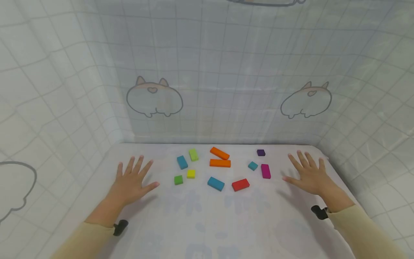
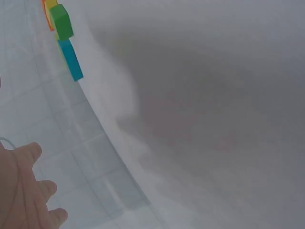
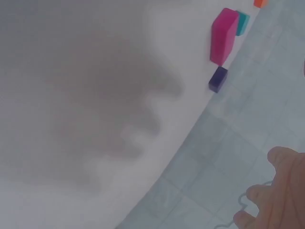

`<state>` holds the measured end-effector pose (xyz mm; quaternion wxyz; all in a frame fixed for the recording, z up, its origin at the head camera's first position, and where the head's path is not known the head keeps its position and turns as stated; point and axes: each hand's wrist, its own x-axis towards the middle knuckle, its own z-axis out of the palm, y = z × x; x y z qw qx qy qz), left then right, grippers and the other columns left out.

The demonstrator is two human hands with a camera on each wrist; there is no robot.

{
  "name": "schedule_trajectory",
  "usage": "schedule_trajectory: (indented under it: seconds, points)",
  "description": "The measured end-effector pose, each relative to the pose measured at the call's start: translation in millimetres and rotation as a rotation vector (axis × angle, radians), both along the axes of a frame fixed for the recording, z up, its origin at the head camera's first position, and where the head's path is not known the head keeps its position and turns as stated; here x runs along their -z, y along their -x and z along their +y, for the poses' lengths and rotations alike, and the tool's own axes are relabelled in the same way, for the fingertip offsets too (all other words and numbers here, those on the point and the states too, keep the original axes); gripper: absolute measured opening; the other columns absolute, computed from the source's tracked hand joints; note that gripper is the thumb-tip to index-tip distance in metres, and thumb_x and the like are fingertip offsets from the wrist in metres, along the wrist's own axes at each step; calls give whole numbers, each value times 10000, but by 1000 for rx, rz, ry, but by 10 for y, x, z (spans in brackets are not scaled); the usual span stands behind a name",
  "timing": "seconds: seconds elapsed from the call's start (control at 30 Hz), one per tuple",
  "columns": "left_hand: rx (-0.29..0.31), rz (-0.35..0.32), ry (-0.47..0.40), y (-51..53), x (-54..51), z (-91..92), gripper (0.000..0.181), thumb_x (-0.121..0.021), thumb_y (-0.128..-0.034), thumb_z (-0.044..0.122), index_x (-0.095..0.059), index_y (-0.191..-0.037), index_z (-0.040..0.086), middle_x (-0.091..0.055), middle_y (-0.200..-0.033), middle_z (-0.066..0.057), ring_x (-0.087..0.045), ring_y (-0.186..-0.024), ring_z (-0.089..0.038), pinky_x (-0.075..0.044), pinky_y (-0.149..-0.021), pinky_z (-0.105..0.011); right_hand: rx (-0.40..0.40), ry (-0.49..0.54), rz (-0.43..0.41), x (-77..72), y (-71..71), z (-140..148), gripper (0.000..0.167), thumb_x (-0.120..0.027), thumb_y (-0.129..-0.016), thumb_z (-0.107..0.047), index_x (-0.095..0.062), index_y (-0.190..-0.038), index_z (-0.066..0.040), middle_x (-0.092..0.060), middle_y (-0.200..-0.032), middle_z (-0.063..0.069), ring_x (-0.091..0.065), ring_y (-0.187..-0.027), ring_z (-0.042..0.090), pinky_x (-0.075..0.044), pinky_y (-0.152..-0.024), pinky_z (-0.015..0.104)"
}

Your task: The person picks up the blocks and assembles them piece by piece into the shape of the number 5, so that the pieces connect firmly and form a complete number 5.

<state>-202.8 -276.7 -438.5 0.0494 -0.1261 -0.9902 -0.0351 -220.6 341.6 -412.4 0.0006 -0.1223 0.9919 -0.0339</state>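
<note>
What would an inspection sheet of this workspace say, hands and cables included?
Surface: white tabletop with faint pale printing.
Job's things: two orange blocks, two blue blocks, lime block, yellow block, green block, red block, teal block, magenta block, purple block; eleven in all.
Clutter: nothing seen.
Hands: left hand and right hand, fingers spread, holding nothing.
Cables: nothing seen.
Surroundings: grid-patterned backdrop with cartoon outlines; beige sleeves; dark item at each wrist.
</note>
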Motion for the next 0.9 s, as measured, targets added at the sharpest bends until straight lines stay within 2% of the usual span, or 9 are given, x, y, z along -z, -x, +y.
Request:
schedule_trajectory:
  seconds: [0.37, 0.57, 0.77, 0.9]
  points:
    - [21, 8, 8, 102, 11, 210, 946, -396, -910, 782, -238, -1602, 158, -121, -1643, -232, -24, -1498, -473, 57, -1125, -699, -28, 16, 13, -43, 45, -192, 978, -503, -913, -713, -153, -1609, -120, -85, -1627, 286, -49, -1464, 531, 76, -1071, 761]
    - [46, 12, -13, 143, 7, 355, 921, -428, -918, 756, -256, -1599, 161, -126, -1645, -221, -30, -1502, -462, 52, -1136, -684, -50, 46, 16, -54, 81, -305, 964, -522, -919, -687, -168, -1607, -111, -85, -1627, 289, -45, -1468, 524, 78, -1078, 752]
    - [63, 10, -2, 241, 32, 501, 919, -381, -919, 777, -242, -1604, 180, -108, -1654, -200, -27, -1507, -447, 48, -1147, -669, -51, 41, 10, -24, 154, -425, 966, -488, -912, -718, -148, -1614, -147, -70, -1634, 276, -28, -1472, 516, 89, -1091, 737]
    - [69, -15, -6, 301, 52, 599, 938, -383, -907, 792, -235, -1606, 183, -88, -1660, -187, -13, -1511, -435, 60, -1153, -656, -62, 52, 8, -5, 197, -509, 946, -481, -917, -714, -165, -1612, -156, -79, -1635, 272, -39, -1474, 511, 71, -1101, 731]
